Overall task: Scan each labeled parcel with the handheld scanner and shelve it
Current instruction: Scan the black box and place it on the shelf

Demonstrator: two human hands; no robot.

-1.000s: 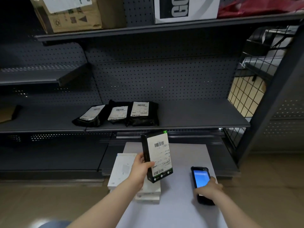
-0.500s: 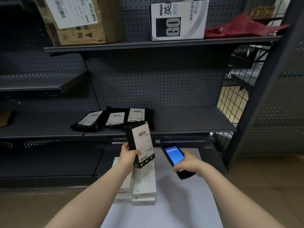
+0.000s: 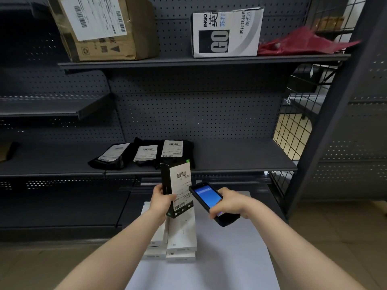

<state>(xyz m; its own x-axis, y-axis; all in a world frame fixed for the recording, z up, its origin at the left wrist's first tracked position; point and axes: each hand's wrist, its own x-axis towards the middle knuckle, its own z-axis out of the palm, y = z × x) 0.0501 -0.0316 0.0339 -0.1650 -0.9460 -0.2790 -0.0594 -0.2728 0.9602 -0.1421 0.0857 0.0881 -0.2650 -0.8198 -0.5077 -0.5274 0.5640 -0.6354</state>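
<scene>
The left hand (image 3: pixel 162 203) holds a black parcel (image 3: pixel 177 189) upright above the near white table (image 3: pixel 230 258), fingers wrapped round its left edge and thumb pressed on the white label (image 3: pixel 181 188) that faces the camera. Just to its right, the right hand (image 3: pixel 229 204) is closed round the handheld scanner (image 3: pixel 209 200), whose lit blue screen tilts toward the viewer and whose far end points at the parcel's right side, almost touching it. The scan looks to be in progress, not yet confirmed. The risk is a missed read: the scanner's head sits very close and at a slant to the label, and the thumb lies near the lower barcode, so the beam may catch neither code cleanly. The one-sided grip could also let the tall box twist or slip onto the white boxes (image 3: pixel 181 233) stacked below it. Beyond, three black labeled parcels (image 3: pixel 144 153) already lie on the middle shelf (image 3: pixel 240 158), with free space to their right; a careless placement could knock them.
</scene>
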